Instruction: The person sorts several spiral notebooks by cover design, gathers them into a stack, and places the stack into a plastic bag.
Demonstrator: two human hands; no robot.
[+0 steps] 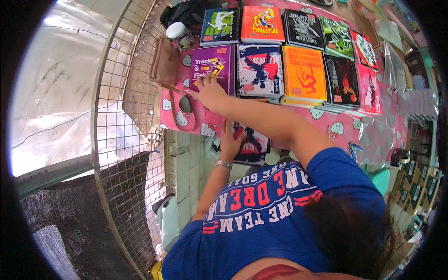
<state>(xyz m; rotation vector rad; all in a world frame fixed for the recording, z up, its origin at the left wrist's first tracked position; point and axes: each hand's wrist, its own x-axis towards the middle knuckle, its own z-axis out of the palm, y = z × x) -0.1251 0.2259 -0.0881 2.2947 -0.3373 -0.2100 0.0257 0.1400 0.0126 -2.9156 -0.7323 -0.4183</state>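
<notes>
Blue shirt (261, 235), left grip (229, 143) holding patterned notebook (255, 145), right grip (209, 95) wide over purple notebook (212, 58), filled jar (185, 42)

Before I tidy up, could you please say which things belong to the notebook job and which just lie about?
Job: purple spiral notebook, notebook at left hand, other tabletop notebooks.
Seemingly lying about: white-lidded jar, brown strapped bag, black bag.

I can see from far away that the right hand (210, 93) is touching a purple notebook (212, 62) on a pink tablecloth (205, 119). The left hand (230, 143), wearing a watch (224, 163), touches another notebook (254, 143). A white-lidded jar (179, 33) stands near a brown bag (165, 60).
</notes>
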